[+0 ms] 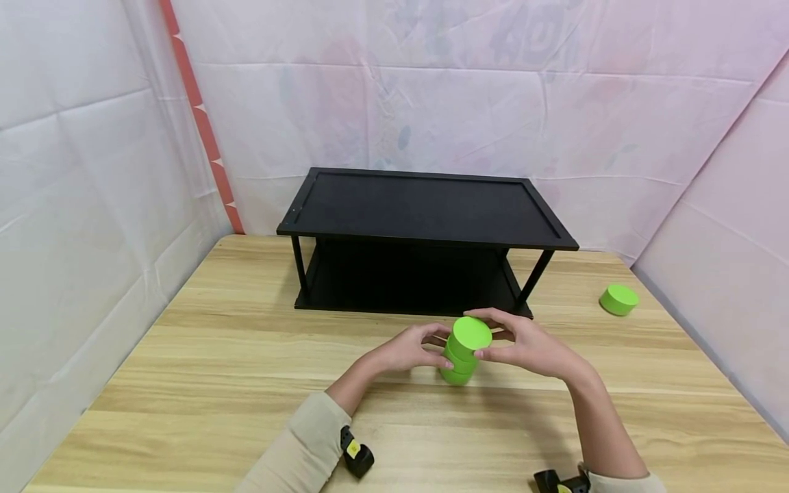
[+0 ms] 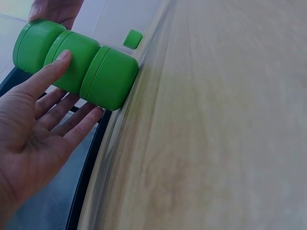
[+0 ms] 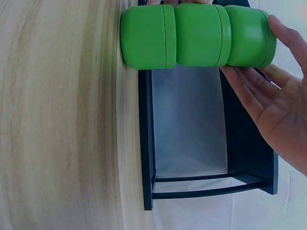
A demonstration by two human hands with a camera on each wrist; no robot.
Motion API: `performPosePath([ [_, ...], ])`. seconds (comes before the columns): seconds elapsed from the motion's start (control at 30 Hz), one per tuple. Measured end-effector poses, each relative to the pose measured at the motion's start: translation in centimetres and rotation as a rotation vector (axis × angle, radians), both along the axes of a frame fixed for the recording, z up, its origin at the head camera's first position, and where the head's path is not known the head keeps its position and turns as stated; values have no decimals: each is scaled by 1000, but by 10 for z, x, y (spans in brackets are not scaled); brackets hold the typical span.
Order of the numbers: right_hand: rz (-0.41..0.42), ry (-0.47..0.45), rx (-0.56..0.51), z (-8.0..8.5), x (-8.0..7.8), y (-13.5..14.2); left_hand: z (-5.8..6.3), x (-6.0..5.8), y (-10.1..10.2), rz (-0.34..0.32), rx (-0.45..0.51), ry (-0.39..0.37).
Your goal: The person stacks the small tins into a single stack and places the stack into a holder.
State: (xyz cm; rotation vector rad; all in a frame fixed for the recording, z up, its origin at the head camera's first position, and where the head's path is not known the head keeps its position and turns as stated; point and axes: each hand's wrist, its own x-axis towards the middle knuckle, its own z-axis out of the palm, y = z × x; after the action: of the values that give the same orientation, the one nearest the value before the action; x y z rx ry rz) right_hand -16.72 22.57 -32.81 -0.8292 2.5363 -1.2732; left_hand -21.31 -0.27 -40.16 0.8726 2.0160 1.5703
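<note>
Three round green lidded jars stand in an upright stack on the wooden table, near the front of a black rack. My left hand (image 1: 409, 350) holds the middle jar (image 2: 79, 58), its thumb on the near side and its fingers on the far side. The top jar (image 1: 472, 334) is between the thumb and fingers of my right hand (image 1: 531, 346); in the right wrist view that thumb lies at the lid's edge. Beneath them, the bottom jar (image 3: 144, 38) rests on the table. The far fingers of both hands are partly hidden behind the jars.
Behind the stack stands the two-tier black rack (image 1: 425, 205), its lower shelf close to the hands. Another green jar (image 1: 619, 300) sits apart on the table (image 1: 185, 383) at the right. White cloth walls (image 1: 80, 226) border the left, back and right.
</note>
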Motion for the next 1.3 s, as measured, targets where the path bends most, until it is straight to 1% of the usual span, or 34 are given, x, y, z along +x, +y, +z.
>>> performPosePath([
  [0.23, -14, 20, 17, -1, 0, -1, 0, 0, -1, -3, 3, -7],
  [0.43, 0, 46, 35, -1, 0, 0, 1, 2, -2, -10, 9, -14],
  [0.67, 3, 35, 10, -2, 1, 2, 1, 2, -2, -9, 18, -19],
  [0.87, -2, 47, 2, 0, 1, 5, 1, 2, -2, -5, 19, -17],
  [1.03, 4, 54, -25, 2, 2, 8, 0, 1, -1, -1, 4, -15],
  [1.17, -17, 72, -39, 4, 3, 12, 1, 1, -1, -2, 1, -8],
  [1.3, -64, 74, -44, 9, 4, 18, 0, 1, -1, -4, -2, 1],
])
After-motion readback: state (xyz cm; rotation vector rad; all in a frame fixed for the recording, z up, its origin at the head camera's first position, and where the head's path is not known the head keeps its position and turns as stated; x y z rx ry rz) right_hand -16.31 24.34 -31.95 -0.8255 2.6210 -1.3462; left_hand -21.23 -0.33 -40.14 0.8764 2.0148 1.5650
